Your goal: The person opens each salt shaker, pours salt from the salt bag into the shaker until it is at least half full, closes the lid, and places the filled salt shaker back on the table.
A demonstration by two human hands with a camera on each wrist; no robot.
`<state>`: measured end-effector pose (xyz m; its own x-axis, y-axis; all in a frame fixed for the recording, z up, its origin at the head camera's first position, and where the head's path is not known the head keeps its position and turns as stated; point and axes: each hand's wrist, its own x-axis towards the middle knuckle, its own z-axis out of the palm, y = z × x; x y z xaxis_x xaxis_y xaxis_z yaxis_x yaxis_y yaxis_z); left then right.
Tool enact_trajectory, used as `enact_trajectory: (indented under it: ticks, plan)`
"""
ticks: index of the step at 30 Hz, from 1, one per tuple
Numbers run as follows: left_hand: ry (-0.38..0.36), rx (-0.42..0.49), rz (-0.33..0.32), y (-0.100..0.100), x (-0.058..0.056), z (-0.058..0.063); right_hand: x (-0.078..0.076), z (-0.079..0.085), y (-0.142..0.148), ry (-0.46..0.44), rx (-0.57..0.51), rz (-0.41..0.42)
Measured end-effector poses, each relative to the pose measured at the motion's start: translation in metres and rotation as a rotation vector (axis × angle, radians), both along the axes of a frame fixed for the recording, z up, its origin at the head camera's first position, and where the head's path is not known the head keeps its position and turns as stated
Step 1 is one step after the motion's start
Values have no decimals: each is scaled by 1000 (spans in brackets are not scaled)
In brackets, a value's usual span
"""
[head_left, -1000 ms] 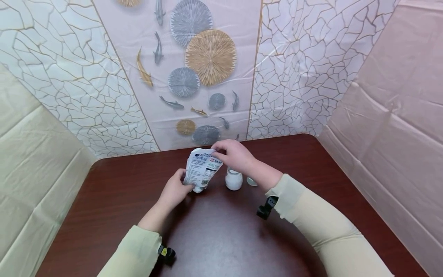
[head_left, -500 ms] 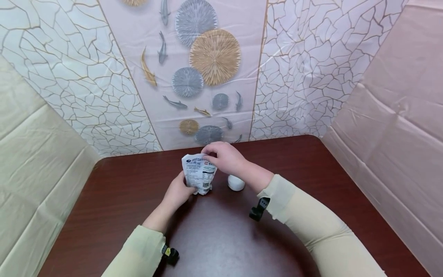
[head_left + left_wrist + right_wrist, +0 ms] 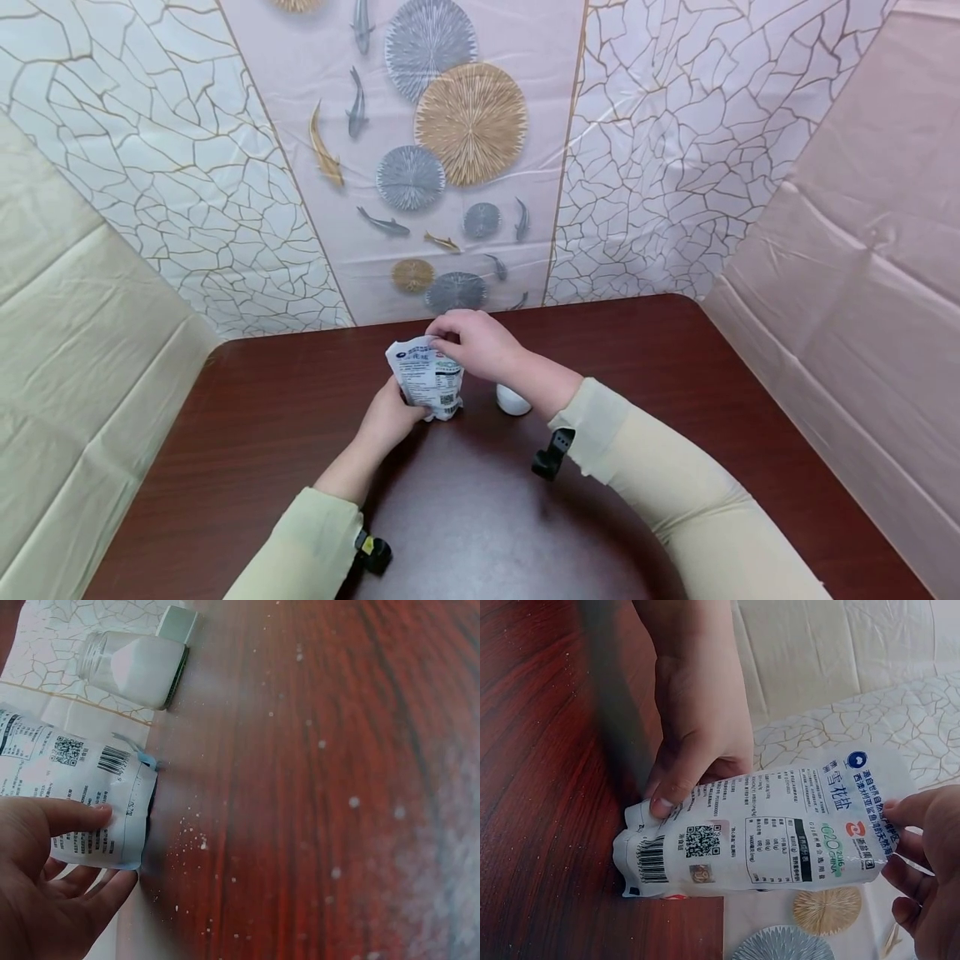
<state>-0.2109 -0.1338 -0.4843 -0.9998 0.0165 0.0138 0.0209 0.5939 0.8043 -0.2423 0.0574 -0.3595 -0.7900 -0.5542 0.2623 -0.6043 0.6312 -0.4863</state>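
Observation:
A white printed salt bag point(image 3: 426, 379) stands upright at the far middle of the table, its bottom at the tabletop. My left hand point(image 3: 388, 412) grips its lower left side, thumb across the printed face and fingers behind, as the left wrist view shows. At the top edge, my right hand point(image 3: 480, 343) pinches the bag between thumb and fingers. A glass jar point(image 3: 139, 667) holding white powder stands just right of the bag; in the head view my right wrist hides its top.
White grains point(image 3: 201, 844) lie scattered on the dark red-brown table point(image 3: 285, 433) near the bag. Beside the jar is a pale, block-like piece point(image 3: 178, 625). A patterned cloth wall point(image 3: 450, 233) rises behind the table's far edge, with plain cloth at both sides.
The bag has moved left, away from the jar, and straightened from a rightward tilt as its bottom came to the table. Both hands kept hold; my right forearm now covers more of the jar.

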Motion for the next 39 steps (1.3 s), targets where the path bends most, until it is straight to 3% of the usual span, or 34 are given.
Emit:
enact_trajectory:
  ticks: [13, 24, 39]
  plan:
    - [-12, 23, -4, -2, 4, 4, 0, -5, 2, -15, -5, 0]
    - [-45, 29, -2, -7, 9, 9, 0, -12, 9, -85, -21, -36]
    - [-27, 81, 16, -26, 29, 17, 3, -28, 27, -135, -93, -66]
